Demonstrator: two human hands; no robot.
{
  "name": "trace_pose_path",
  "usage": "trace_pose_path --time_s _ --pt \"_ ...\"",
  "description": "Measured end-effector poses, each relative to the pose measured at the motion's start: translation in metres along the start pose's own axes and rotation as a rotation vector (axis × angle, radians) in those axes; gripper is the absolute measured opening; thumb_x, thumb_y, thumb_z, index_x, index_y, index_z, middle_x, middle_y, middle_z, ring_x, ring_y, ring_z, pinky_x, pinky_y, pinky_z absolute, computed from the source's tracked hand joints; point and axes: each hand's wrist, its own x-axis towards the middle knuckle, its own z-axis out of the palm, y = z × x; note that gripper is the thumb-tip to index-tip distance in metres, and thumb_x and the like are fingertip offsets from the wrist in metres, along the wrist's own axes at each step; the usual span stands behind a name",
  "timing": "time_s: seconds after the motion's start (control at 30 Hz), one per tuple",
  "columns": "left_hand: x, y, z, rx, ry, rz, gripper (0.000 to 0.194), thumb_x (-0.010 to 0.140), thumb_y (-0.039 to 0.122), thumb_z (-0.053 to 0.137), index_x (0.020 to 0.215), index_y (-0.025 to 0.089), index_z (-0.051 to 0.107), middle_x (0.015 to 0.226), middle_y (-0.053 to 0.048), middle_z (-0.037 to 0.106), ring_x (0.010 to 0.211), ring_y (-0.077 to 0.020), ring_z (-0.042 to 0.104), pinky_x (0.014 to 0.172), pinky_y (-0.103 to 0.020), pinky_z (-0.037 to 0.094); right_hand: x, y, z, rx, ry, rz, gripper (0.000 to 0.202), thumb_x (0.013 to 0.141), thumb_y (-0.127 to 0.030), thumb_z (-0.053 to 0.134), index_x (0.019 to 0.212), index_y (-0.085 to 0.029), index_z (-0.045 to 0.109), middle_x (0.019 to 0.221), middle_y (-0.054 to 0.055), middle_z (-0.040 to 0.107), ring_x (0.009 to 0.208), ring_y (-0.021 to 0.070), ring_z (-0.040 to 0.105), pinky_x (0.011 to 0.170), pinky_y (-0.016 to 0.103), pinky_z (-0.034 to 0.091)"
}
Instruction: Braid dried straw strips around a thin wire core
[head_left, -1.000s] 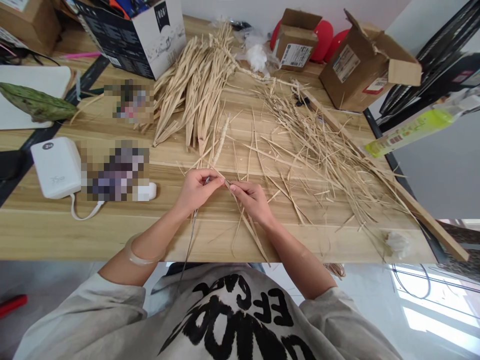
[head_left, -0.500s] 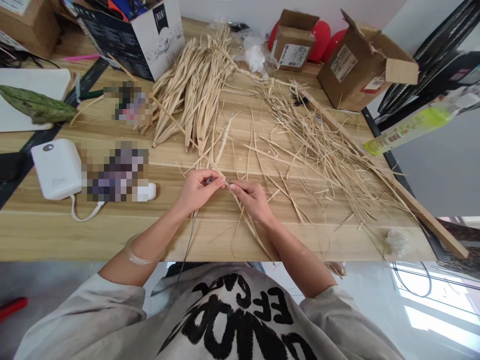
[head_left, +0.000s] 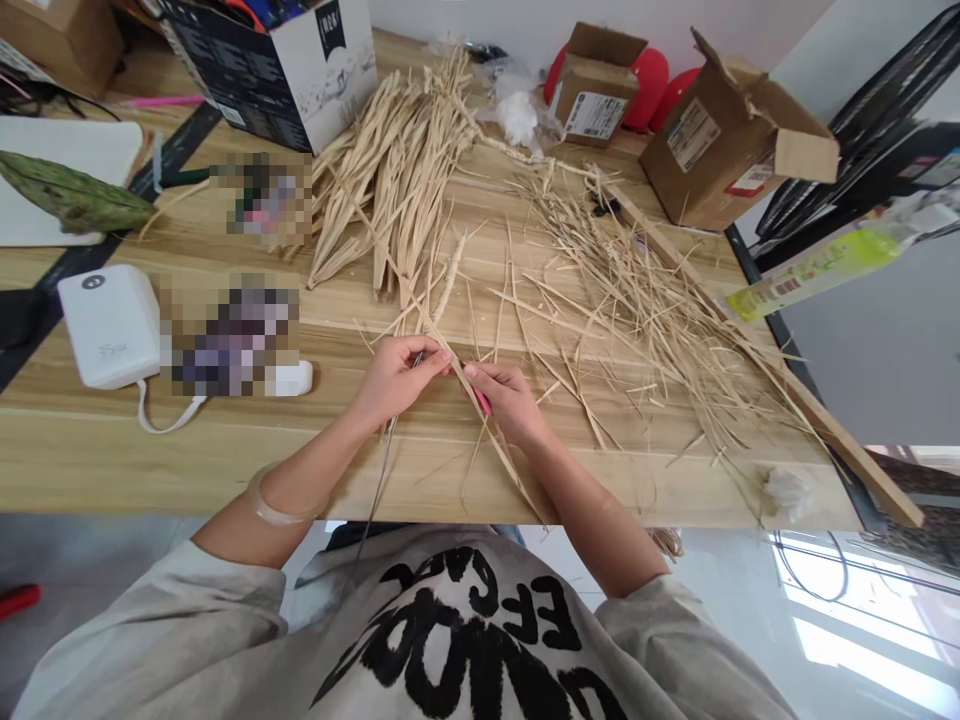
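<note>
My left hand (head_left: pixel 405 377) pinches a pale straw strip (head_left: pixel 504 452) near the table's front middle; a thin grey wire (head_left: pixel 384 470) hangs down from beside its fingers. Close on its right, my right hand (head_left: pixel 510 398) is closed around a small pink-handled tool (head_left: pixel 482 402), whose tip is hidden at the fingertips. The strip runs diagonally between the hands, down to the table's front edge. Just beyond the fingers lies a braided straw piece (head_left: pixel 450 278). A thick bundle of straw (head_left: pixel 390 180) sits behind it.
Loose straw (head_left: pixel 637 290) spreads over the right side, beside a long wooden bar (head_left: pixel 840 430). Cardboard boxes (head_left: pixel 709 150) and a green-labelled bottle (head_left: pixel 825 265) stand at the back right. At left are a white power bank (head_left: pixel 112 325) and a green leaf-shaped object (head_left: pixel 71 195).
The pink-handled tool now shows in my right hand, where it was hidden before. My fingertips have separated slightly. The view has shifted a little.
</note>
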Motion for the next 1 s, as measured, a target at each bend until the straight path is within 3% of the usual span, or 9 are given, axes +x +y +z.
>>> trace_pose_path --time_s 0.17,0.33,0.57,1.0 --pt "0.0002 0.0003 0.0008 -0.030 0.028 -0.014 0.027 0.076 0.041 0.071 0.063 0.017 0.067 0.054 -0.001 0.062 0.058 -0.0142 0.058 0.059 -0.027 0.045 0.0021 0.0032 0.0007 0.083 0.002 0.117 0.054 0.071 -0.070 0.070 0.062 -0.017 0.063 0.042 -0.007 0.040 0.044 0.0072 0.029 0.050 0.028 0.018" --pt "0.0007 -0.0021 0.0011 -0.023 0.059 0.008 0.025 0.076 0.039 0.071 0.065 0.016 0.070 0.061 -0.003 0.068 0.058 -0.0135 0.059 0.060 -0.027 0.045 0.0021 0.0035 0.0006 0.088 -0.026 0.089 0.050 0.075 -0.065 0.070 0.063 -0.017 0.063 0.045 -0.007 0.041 0.045 0.0065 0.030 0.051 0.027 0.019" --pt "-0.0010 0.0000 0.0033 -0.042 0.051 -0.009 0.022 0.077 0.035 0.070 0.064 0.017 0.069 0.050 0.001 0.058 0.060 -0.0148 0.058 0.060 -0.027 0.045 0.0019 0.0025 0.0026 0.039 0.023 0.066 0.053 0.074 -0.069 0.069 0.061 -0.017 0.062 0.042 -0.008 0.037 0.046 0.0070 0.029 0.053 0.028 0.019" --pt "-0.0004 -0.0029 0.0028 -0.038 0.010 0.010 0.023 0.076 0.036 0.072 0.064 0.017 0.069 0.054 0.000 0.060 0.060 -0.0143 0.058 0.060 -0.027 0.045 0.0011 0.0018 0.0036 0.049 0.035 0.061 0.054 0.073 -0.069 0.070 0.059 -0.017 0.061 0.043 -0.008 0.036 0.046 0.0070 0.029 0.052 0.028 0.018"
